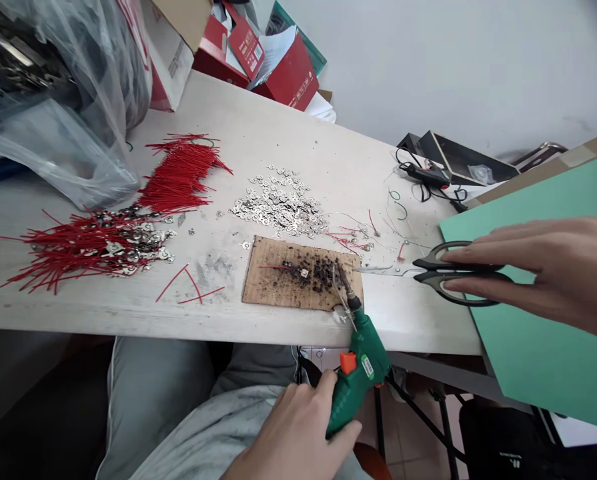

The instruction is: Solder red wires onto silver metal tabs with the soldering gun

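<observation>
My left hand (303, 427) is wrapped round the green grip of a soldering gun (365, 367) with an orange trigger. Its metal tip points down onto a scorched piece of cardboard (258, 290) at the table's front edge. On the cardboard lies a red wire (273, 267) beside a small metal tab (304, 273); whether they are joined I cannot tell. At the right, my right hand (538, 267) has its fingers in the black handles of a pair of scissors (428, 270). The scissor blades reach left to the cardboard's right edge, looking nearly closed.
Loose metal tabs (278, 203) lie behind the cardboard. Bundled red wires (178, 173) and a pile of wires with tabs (98, 247) are on the left. A plastic bag (98, 100) and red boxes (288, 73) stand behind; a black corded tool (428, 175) lies back right.
</observation>
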